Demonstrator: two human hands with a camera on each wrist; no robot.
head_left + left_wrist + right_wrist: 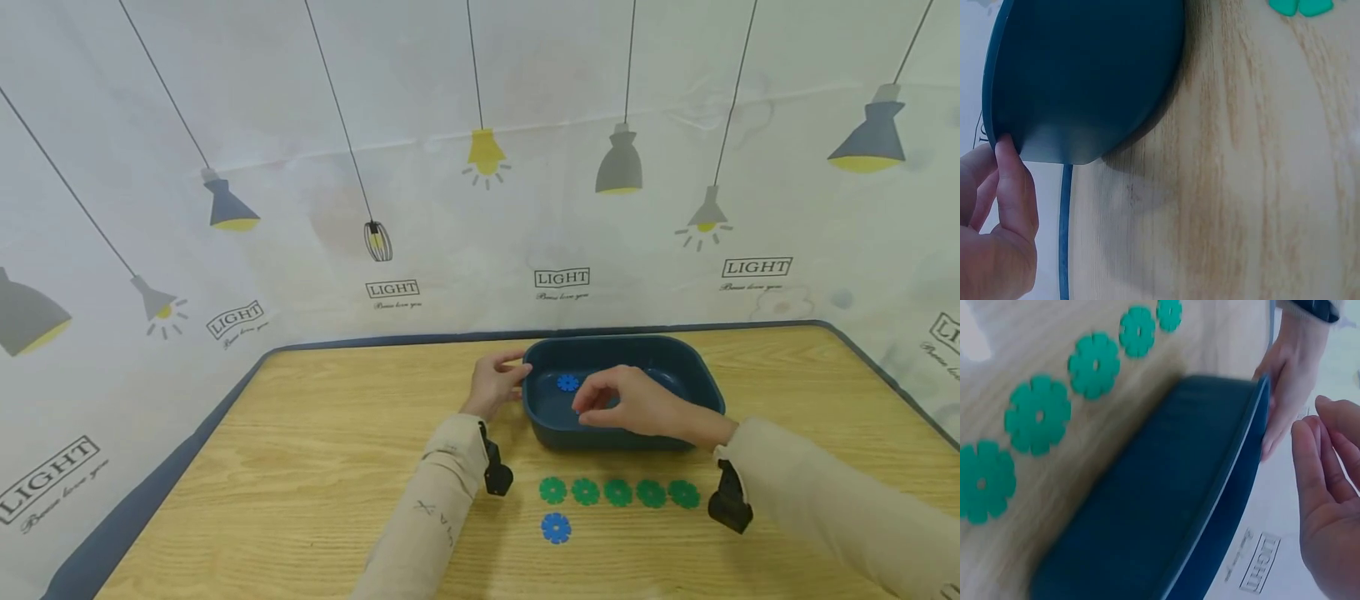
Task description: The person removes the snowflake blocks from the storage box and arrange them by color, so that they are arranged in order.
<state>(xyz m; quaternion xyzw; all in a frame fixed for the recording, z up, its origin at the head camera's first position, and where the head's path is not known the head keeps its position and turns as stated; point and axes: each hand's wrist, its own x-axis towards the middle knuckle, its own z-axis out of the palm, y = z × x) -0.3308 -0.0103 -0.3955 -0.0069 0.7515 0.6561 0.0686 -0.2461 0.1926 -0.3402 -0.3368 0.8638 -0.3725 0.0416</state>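
Steadying the container: the left hand (495, 385) has its thumb at the left end rim of the dark blue tub (615, 439) and its fingers against the end wall, gripping lightly. The tub stands upright on the worktop (315, 450).

Working position: the right hand (633, 402) is over the tub, fingers curved and thumb tip close to the fingertips. No piece shows plainly between them in the right wrist view. A small blue spot shows at the fingertips in the head view; whether it is held or lies in the tub behind them cannot be told.

Location of parts: one blue piece (567, 382) lies inside the tub, near its left end. A second blue piece (556, 528) lies flat on the worktop, just below the leftmost of five green pieces (611, 492), which form a row in front of the tub.

Step in hand, as judged: handling blue pieces one at a time at the tub; whether they go in or out is not evident.

Next move, as judged: it calls for a fine thumb-and-finger pinch on a thin piece, with the left hand keeping the tub from sliding; any piece laid out should clear the green row
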